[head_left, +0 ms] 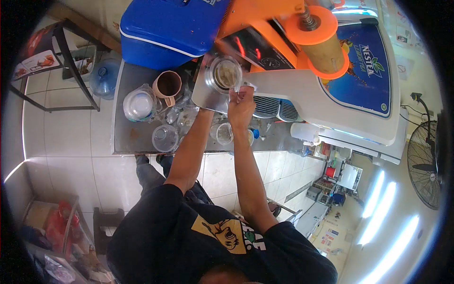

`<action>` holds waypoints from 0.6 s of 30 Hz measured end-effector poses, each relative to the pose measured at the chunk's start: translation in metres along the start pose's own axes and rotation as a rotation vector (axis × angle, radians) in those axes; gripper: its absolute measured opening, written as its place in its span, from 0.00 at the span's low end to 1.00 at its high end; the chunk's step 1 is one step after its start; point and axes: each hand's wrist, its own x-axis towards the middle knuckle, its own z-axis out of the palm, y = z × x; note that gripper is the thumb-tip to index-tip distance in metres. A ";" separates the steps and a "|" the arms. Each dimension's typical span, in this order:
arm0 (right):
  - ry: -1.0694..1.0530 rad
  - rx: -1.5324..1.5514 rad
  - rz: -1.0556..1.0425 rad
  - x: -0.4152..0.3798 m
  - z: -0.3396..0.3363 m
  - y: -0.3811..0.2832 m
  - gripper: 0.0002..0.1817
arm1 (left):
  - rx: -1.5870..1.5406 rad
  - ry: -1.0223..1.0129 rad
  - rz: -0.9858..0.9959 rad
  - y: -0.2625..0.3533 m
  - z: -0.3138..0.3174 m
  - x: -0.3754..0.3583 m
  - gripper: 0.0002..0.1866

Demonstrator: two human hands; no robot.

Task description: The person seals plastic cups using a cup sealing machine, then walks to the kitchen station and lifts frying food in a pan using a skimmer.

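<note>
A clear plastic cup with pale contents (228,75) sits in the round opening of a metal plate (204,92) on an orange machine (255,19). My right hand (241,108) is at the cup's near right edge, fingers closed in a pinch; what they hold is too small to make out. My left forearm reaches up to the plate's near edge, and that hand is hidden behind the plate. A roll of film (324,57) between orange discs is on the machine, beside a dark panel (253,47) with red lit digits.
On the grey counter (135,135) are a brown mug (168,85), stacked lids or bowls (139,105) and several clear cups (165,137). A blue cooler (170,31) stands behind. To the right is a white and blue drink dispenser (362,78), with a fan (424,163) beyond.
</note>
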 end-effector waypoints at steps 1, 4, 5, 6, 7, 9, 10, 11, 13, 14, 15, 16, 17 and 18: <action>-0.001 -0.002 0.002 -0.001 -0.002 0.004 0.17 | -0.001 0.003 -0.001 0.000 0.000 0.000 0.21; 0.047 0.094 -0.019 0.000 0.000 0.028 0.17 | 0.000 -0.003 -0.011 -0.002 0.001 0.000 0.21; -0.001 0.212 0.023 0.003 0.009 0.048 0.18 | -0.002 -0.005 -0.014 -0.002 0.001 0.001 0.21; -0.050 0.329 0.064 0.006 0.011 0.053 0.19 | -0.005 -0.005 -0.016 -0.003 0.001 0.001 0.21; -0.049 0.329 0.065 0.008 0.013 0.059 0.19 | -0.005 -0.006 -0.019 -0.003 0.001 0.001 0.21; -0.054 0.351 0.029 0.010 0.014 0.062 0.19 | -0.009 -0.005 -0.021 -0.004 0.000 0.001 0.21; -0.055 0.353 0.028 0.012 0.014 0.060 0.19 | -0.007 -0.007 -0.022 -0.004 0.000 0.001 0.21; -0.037 0.314 0.098 0.013 0.015 0.058 0.19 | -0.008 -0.008 -0.025 -0.004 0.000 0.001 0.21; -0.019 0.276 0.169 0.017 0.013 0.052 0.19 | -0.009 -0.010 -0.028 -0.005 0.000 0.001 0.22; -0.030 0.328 0.330 0.020 0.008 0.050 0.14 | -0.010 -0.008 -0.029 -0.004 0.000 0.001 0.22; -0.041 0.380 0.489 0.024 0.004 0.046 0.12 | -0.011 -0.010 -0.030 -0.004 0.000 0.001 0.22; -0.040 0.381 0.488 0.025 0.000 0.042 0.12 | -0.007 -0.012 -0.033 -0.005 -0.001 0.001 0.22; 0.038 0.659 0.721 0.025 -0.006 0.038 0.14 | -0.008 -0.015 -0.034 -0.005 -0.001 0.001 0.22; 0.121 0.938 0.951 0.024 -0.010 0.039 0.15 | -0.014 -0.012 -0.034 -0.005 -0.002 0.002 0.22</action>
